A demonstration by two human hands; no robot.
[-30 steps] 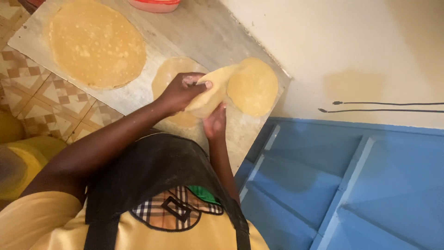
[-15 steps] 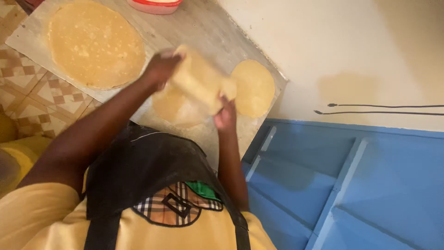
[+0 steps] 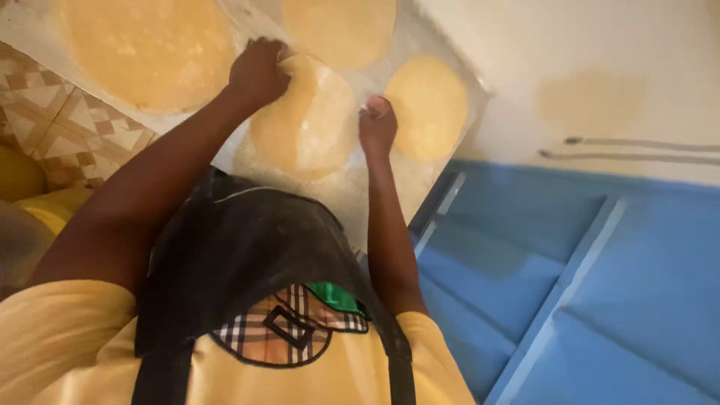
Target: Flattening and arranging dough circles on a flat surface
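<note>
Left hand (image 3: 257,71) and right hand (image 3: 376,124) pinch opposite edges of a round dough sheet (image 3: 307,120) (flat on the floured board (image 3: 352,195)); three more rounds lie nearby.

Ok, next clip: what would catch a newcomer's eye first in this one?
First the two hands at top centre: the left hand and right hand grip opposite edges of a thin round of yellow dough over a floured board. Around it lie three more rounds: a large round upper left, a round at the top edge, and a smaller round to the right. A bright blue panelled surface fills the lower right.
</note>
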